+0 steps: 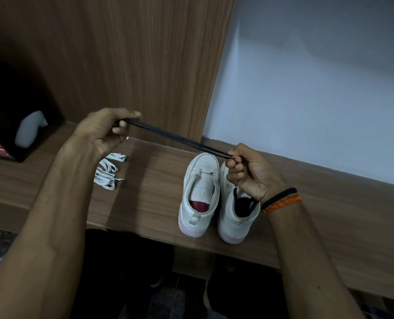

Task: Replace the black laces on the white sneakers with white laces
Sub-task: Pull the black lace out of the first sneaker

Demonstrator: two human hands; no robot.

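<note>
left hand (100, 132) and right hand (246, 172) each pinching an end of a doubled black lace (177, 138), pulled taut above the wooden shelf (152, 180), two white sneakers (200, 194) side by side under the right hand, white laces (108, 171) bunched near the left wrist

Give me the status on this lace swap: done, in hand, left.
Done: the left sneaker shows no lace. In hand: the left hand and right hand pinch a black lace stretched between them. Left: the right sneaker still shows black lace at its collar, and the white laces lie unused on the shelf.
</note>
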